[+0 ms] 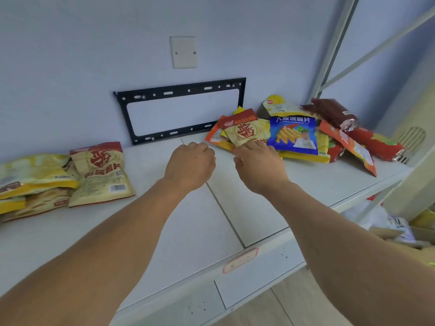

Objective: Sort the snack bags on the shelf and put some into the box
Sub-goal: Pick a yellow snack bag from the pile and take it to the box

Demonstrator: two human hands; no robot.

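Our right hand (pixel 257 164) fingers rest on the beige red-lettered snack bag (pixel 244 132); grip unclear. Left hand (pixel 190 164) beside it, fingers curled, empty, over the white shelf board (pixel 188 222).

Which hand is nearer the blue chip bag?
Right. The right hand is just left of the blue bag, its fingers on the neighbouring tan bag. The left hand is further left, over bare shelf.

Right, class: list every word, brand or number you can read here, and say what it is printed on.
"大波浪薯片": blue bag.
"酱": tan bag under the right hand.
"酱": tan bag on the left pile.
Red shelf-edge label, barcodes, small print: too blurred to read.
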